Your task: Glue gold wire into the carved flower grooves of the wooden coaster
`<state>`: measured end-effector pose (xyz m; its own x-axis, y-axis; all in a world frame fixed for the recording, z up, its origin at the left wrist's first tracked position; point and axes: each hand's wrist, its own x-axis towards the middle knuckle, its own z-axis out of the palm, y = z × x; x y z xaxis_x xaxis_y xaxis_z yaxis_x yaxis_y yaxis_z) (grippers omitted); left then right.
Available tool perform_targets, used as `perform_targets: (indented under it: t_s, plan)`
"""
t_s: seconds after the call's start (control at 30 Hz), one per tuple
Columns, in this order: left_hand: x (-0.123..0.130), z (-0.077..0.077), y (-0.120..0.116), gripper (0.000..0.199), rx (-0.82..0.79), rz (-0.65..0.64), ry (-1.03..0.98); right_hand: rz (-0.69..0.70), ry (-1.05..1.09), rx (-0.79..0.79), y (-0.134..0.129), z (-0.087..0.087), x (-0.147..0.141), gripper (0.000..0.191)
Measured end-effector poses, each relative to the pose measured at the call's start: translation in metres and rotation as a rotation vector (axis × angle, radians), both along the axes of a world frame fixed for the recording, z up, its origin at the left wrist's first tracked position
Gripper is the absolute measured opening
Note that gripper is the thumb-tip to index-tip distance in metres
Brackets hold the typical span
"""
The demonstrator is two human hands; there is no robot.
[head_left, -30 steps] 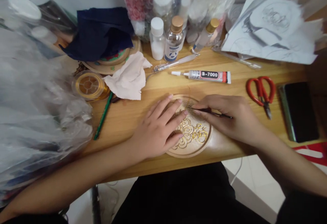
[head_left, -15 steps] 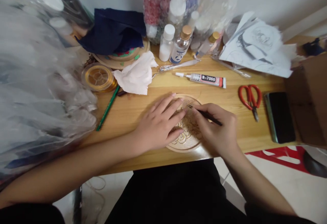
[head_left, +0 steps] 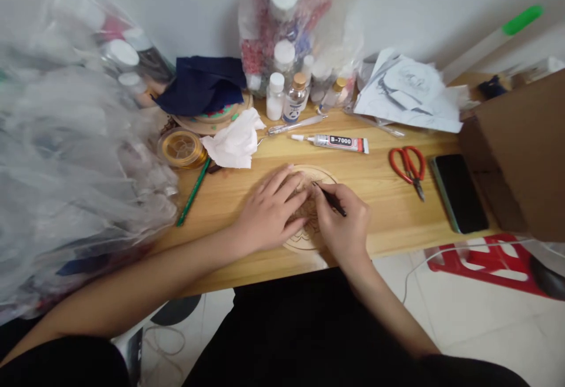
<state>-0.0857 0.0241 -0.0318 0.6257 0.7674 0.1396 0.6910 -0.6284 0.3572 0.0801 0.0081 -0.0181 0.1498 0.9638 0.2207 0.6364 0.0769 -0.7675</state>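
Observation:
A round wooden disc (head_left: 324, 173) with a raised curling pattern in thin gold-coloured wire lies near the front edge of the table. My left hand (head_left: 271, 213) rests flat across its left part, fingers spread. In my right hand (head_left: 346, 219), thumb and fingers pinch dark tweezers (head_left: 334, 201), whose tips point down-left at the disc beside my left fingertips. Both hands cover part of the pattern, and whether the tips grip any wire cannot be made out.
Behind the disc lie a B-7000 glue tube (head_left: 341, 142), a pen (head_left: 296, 124), crumpled tissue (head_left: 236, 140) and small bottles (head_left: 295, 99). Wire spool (head_left: 182, 146) and green pencil (head_left: 194, 192) sit left; red-handled pliers (head_left: 408, 166), phone (head_left: 459, 193) and cardboard box (head_left: 521, 157) right. Plastic bags (head_left: 88, 181) crowd the left.
The head view has shifted, showing more of the right side. My right hand still pinches the tweezers over the disc, and my left hand stays spread on it.

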Motion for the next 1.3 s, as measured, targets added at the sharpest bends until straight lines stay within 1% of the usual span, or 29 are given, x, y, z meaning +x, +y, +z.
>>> perform_targets:
  t_s: [0.07, 0.17, 0.23, 0.3, 0.47, 0.6, 0.67, 0.77, 0.83, 0.93, 1.0, 1.07, 1.13, 1.2, 1.3]
  plan:
    - [0.001, 0.001, 0.000, 0.050, 0.019, 0.008, 0.004, -0.014, 0.114, 0.026, -0.002, 0.000, 0.009, 0.011]
    - [0.002, 0.005, -0.003, 0.049, 0.018, 0.033, 0.020, -0.112, 0.291, 0.066, -0.003, 0.003, 0.027, 0.011]
    - [0.005, 0.007, -0.007, 0.049, -0.002, 0.064, 0.039, -0.150, 0.364, 0.044, -0.002, 0.005, 0.039, 0.012]
    - [0.009, 0.010, -0.013, 0.050, -0.024, 0.114, 0.053, -0.148, 0.409, 0.017, -0.001, 0.006, 0.047, 0.012]
    - [0.029, 0.009, -0.038, 0.058, -0.067, 0.290, 0.031, -0.117, 0.481, 0.035, -0.001, 0.000, 0.052, 0.009]
    - [0.050, 0.002, -0.057, 0.059, -0.060, 0.492, -0.049, -0.092, 0.505, 0.069, 0.000, -0.010, 0.055, 0.009]
    - [0.058, -0.001, -0.065, 0.058, -0.049, 0.572, -0.111, -0.088, 0.502, 0.080, 0.000, -0.014, 0.057, 0.009]
    - [0.059, 0.000, -0.071, 0.057, -0.051, 0.631, -0.194, -0.095, 0.495, 0.097, -0.001, -0.016, 0.059, 0.009]
    - [0.050, 0.004, -0.071, 0.056, -0.053, 0.609, -0.197, -0.126, 0.498, 0.110, -0.002, -0.017, 0.060, 0.011]
    - [0.026, 0.013, -0.060, 0.055, -0.021, 0.486, -0.099, -0.241, 0.510, 0.155, -0.002, -0.017, 0.059, 0.015]
    - [0.007, 0.020, -0.047, 0.054, -0.005, 0.353, 0.014, -0.298, 0.505, 0.174, -0.001, -0.017, 0.059, 0.015]
    - [-0.007, 0.022, -0.032, 0.057, 0.014, 0.191, 0.098, -0.306, 0.488, 0.165, 0.000, -0.017, 0.058, 0.015]
    - [-0.016, 0.020, -0.018, 0.060, 0.086, 0.024, 0.116, -0.310, 0.472, 0.148, 0.001, -0.017, 0.057, 0.014]
    - [-0.019, 0.013, -0.009, 0.064, 0.144, -0.078, 0.100, -0.319, 0.450, 0.138, 0.002, -0.016, 0.055, 0.014]
    - [-0.017, 0.003, -0.003, 0.070, 0.179, -0.111, 0.059, -0.321, 0.391, 0.130, 0.004, -0.016, 0.053, 0.014]
